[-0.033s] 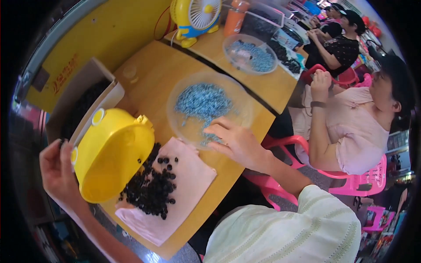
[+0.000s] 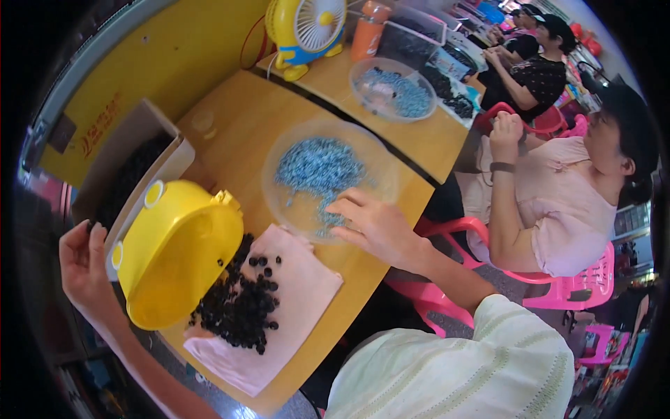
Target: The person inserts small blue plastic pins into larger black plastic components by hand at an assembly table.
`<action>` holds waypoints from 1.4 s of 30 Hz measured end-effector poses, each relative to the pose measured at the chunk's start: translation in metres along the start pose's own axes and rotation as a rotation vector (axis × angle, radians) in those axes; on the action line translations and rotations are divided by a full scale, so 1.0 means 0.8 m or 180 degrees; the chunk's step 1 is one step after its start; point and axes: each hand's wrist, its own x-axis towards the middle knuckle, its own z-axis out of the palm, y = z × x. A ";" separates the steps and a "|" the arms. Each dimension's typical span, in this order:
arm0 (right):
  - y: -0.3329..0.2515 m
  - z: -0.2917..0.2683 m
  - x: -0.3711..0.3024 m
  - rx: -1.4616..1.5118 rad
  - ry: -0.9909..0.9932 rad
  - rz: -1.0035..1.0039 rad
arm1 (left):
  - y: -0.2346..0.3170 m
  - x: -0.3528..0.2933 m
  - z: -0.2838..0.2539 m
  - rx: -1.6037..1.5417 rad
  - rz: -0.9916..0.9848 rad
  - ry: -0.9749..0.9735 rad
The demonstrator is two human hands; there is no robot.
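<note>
My left hand (image 2: 85, 269) is raised at the far left, beside a cardboard box, its fingertips closed on a small black piece (image 2: 91, 225). My right hand (image 2: 380, 229) reaches into a round translucent tray (image 2: 387, 164); its thumb and forefinger are apart among small blue pieces (image 2: 321, 164). Whether a blue piece touches the fingertips cannot be made out. Between my hands, a pile of small black round pieces (image 2: 241, 307) lies on a pale pink cloth (image 2: 300, 300). A yellow plastic bin (image 2: 174, 265) with a wide open mouth stands at the left of the pile.
The cardboard box (image 2: 157, 167) behind the yellow bin holds dark pieces. Farther back are a yellow and blue fan (image 2: 307, 31), an orange bottle (image 2: 370, 31) and another tray (image 2: 394, 94) of blue pieces. A person in pink (image 2: 544, 202) sits at the right, near pink chairs (image 2: 565, 293).
The view has shifted slightly. My left hand sits a little farther left, with the black piece still in its fingertips. My right hand stays at the blue pieces.
</note>
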 end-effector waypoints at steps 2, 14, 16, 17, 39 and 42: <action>0.018 0.003 0.002 -0.0081 0.0001 -0.0062 | -0.090 0.038 -0.015 -0.0057 -0.0328 -0.0121; 0.055 0.029 0.024 0.0856 -0.0314 -0.0682 | 0.047 -0.029 0.022 0.1367 0.0469 0.0134; 0.063 0.032 0.027 0.0853 -0.0253 -0.0783 | 0.090 -0.044 0.039 0.1504 0.1351 -0.0017; 0.065 0.031 0.026 0.0897 -0.0278 -0.0795 | 0.115 -0.053 0.050 0.1322 0.1454 -0.0100; 0.067 0.025 0.023 0.0230 -0.0348 0.0160 | 0.123 -0.137 0.292 0.0956 0.0567 -0.3162; 0.070 0.033 0.022 0.0420 -0.0178 0.0090 | 0.111 -0.147 0.298 0.0588 0.0387 -0.3047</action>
